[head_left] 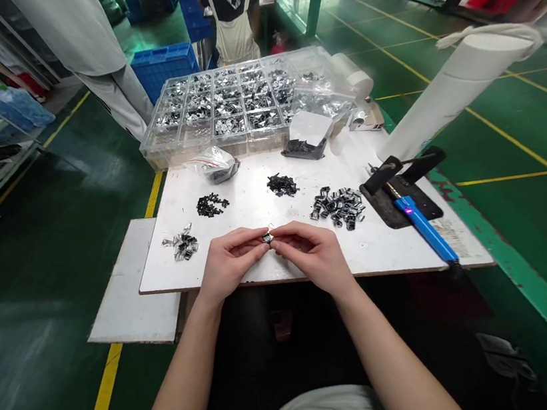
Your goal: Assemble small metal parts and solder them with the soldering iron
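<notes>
Between the fingertips of both hands, over the table's front edge, is a small black-and-silver metal clip (pixel 267 237). My left hand (pixel 233 257) pinches it from the left, and my right hand (pixel 312 247) pinches it from the right. A thin wire loop sticks up just above it. To the right lies a pile of black-and-silver clips (pixel 339 207). Small black parts (pixel 282 185) are heaped beyond my hands, and another black heap (pixel 212 205) lies left of them. Near my left hand sits a pile of shiny silver and black pieces (pixel 184 244).
A blue soldering iron (pixel 425 229) rests on a black stand (pixel 385 207) at the right. Behind the piles are plastic bags of parts (pixel 215 165) and a clear compartment tray (pixel 245 143). A white roll (pixel 455 97) leans at the right. Other people stand beyond.
</notes>
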Available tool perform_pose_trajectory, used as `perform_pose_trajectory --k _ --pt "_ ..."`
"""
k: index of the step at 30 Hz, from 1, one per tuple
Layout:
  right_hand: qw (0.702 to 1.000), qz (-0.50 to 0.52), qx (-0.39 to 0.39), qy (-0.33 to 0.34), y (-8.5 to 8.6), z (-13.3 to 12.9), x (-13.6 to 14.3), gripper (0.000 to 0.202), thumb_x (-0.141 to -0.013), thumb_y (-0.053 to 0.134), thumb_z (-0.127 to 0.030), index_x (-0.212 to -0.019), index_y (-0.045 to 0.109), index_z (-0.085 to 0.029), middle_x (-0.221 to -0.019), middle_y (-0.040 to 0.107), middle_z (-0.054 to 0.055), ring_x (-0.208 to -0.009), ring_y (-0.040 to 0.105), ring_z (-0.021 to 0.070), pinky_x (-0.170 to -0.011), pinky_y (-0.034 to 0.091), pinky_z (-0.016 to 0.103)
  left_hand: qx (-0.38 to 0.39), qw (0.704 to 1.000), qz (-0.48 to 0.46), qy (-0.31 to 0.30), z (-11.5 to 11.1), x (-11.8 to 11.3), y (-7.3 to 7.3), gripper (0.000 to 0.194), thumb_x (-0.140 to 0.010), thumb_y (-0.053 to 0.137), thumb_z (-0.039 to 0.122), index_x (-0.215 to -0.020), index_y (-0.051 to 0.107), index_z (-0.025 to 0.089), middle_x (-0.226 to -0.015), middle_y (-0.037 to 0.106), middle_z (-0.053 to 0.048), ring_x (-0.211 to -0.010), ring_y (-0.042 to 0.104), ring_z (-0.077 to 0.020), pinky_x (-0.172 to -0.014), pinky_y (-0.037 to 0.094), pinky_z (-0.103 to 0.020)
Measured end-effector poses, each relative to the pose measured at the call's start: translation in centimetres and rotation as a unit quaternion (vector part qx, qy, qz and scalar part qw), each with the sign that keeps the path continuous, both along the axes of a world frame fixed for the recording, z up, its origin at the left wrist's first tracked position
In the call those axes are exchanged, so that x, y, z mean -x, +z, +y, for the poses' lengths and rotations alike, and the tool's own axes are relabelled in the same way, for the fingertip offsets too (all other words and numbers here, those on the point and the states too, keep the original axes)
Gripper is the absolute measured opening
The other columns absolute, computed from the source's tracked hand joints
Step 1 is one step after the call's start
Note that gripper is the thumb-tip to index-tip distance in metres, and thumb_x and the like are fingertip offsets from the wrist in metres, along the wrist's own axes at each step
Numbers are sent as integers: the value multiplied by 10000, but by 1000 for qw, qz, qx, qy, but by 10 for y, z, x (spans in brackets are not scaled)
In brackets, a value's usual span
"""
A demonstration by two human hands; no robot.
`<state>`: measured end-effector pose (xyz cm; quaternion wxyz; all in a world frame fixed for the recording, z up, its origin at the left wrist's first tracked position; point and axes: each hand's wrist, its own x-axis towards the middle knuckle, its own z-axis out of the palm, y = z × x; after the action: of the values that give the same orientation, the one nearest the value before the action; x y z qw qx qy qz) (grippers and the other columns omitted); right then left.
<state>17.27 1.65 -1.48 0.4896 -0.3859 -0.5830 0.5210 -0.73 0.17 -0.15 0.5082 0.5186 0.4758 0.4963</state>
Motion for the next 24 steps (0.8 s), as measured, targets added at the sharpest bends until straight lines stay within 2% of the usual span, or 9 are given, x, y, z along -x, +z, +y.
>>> perform_pose_trajectory --k 6,13,17,24 --pt "1000 -1 0 3 0 0 1 145 -829 774 -264 -963 759 -212 -920 748 44 -820 708 179 -770 588 304 12 1000 -4 -1 -1 0 0 260 -754 826 217 -1009 813 170 -952 776 -66 -883 747 -202 -871 623 -313" --pt "996 -53 -60 44 0 2 1 267 -915 657 -213 -1167 726 -269 -993 683 44 -844 670 159 -725 563 291 55 998 -25 7 -1 1 0 322 -725 844 221 -1013 713 164 -880 737 -38 -784 728 -156 -779 605 -263" --pt "989 -93 -102 59 1 1 0 267 -956 590 -208 -1160 741 -292 -1107 659 61 -886 660 160 -697 545 286 70 997 -39 4 0 0 2 383 -732 841 221 -1042 619 184 -846 714 -10 -734 718 -129 -747 590 -244" --pt "991 -78 -104 31 0 2 0 205 -951 614 -231 -1117 731 -258 -1076 666 62 -882 672 174 -753 573 317 79 996 -35 34 2 -1 1 399 -668 894 249 -972 650 166 -860 766 -42 -781 747 -168 -794 601 -277"
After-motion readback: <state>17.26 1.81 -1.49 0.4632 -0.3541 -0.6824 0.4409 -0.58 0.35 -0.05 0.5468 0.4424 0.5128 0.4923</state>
